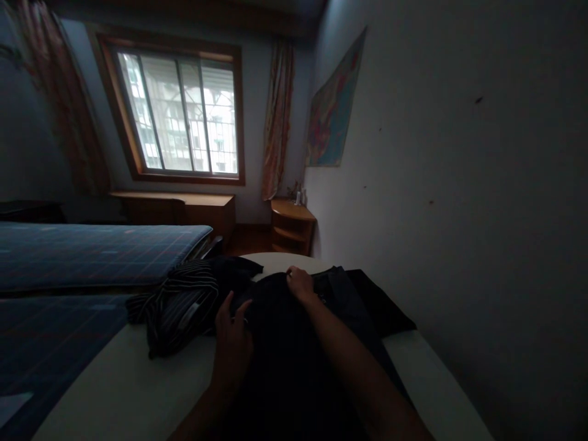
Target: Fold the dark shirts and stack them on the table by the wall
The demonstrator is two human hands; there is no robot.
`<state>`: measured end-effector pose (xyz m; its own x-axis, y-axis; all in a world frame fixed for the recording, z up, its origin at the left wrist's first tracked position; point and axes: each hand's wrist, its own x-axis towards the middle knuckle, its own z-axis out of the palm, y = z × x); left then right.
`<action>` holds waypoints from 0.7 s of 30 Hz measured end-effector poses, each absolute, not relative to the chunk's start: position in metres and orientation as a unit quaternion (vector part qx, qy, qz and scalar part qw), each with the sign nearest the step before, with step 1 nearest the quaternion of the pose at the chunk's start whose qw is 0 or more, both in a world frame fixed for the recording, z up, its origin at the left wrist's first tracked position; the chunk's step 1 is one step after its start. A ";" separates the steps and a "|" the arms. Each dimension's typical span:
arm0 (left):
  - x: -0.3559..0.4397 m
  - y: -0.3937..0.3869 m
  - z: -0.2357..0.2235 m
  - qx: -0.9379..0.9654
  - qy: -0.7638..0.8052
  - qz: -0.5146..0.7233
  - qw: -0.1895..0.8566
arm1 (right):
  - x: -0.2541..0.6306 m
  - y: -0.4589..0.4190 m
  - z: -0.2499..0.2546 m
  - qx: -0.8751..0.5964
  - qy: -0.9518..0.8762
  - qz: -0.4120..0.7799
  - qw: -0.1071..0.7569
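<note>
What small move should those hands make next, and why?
Probably the left hand should close on the dark garment near its far edge: that hand looks open at the garment's left side, while the right hand seems to grip the far edge alone.

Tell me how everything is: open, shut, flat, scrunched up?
Left hand: open, at the dark garment's left side
Right hand: closed on the dark garment's far edge
Dark garment: spread over the round table
Striped garment: bunched up
Curtains: pulled aside
Window: uncovered; can't tell if shut
Wall map: hung up
Plaid mattress: lying flat
Corner shelf: open-fronted
</note>
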<state>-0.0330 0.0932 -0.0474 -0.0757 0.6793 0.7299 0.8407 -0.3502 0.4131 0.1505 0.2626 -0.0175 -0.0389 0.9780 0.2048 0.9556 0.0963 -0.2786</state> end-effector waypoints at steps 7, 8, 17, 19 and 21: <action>-0.039 0.102 -0.048 -0.659 -0.581 -0.462 0.117 | 0.140 0.258 -0.028 -0.670 -0.722 0.039 0.171; -0.039 0.103 -0.049 -0.655 -0.587 -0.461 0.116 | 0.139 0.255 -0.030 -0.662 -0.729 0.037 0.169; -0.042 0.111 -0.052 -0.651 -0.549 -0.520 0.071 | 0.131 0.226 -0.037 -0.590 -0.791 0.049 0.154; -0.043 0.111 -0.052 -0.654 -0.535 -0.532 0.058 | 0.131 0.220 -0.039 -0.565 -0.810 0.063 0.146; -0.043 0.111 -0.050 -0.661 -0.526 -0.533 0.061 | 0.133 0.215 -0.041 -0.549 -0.821 0.080 0.136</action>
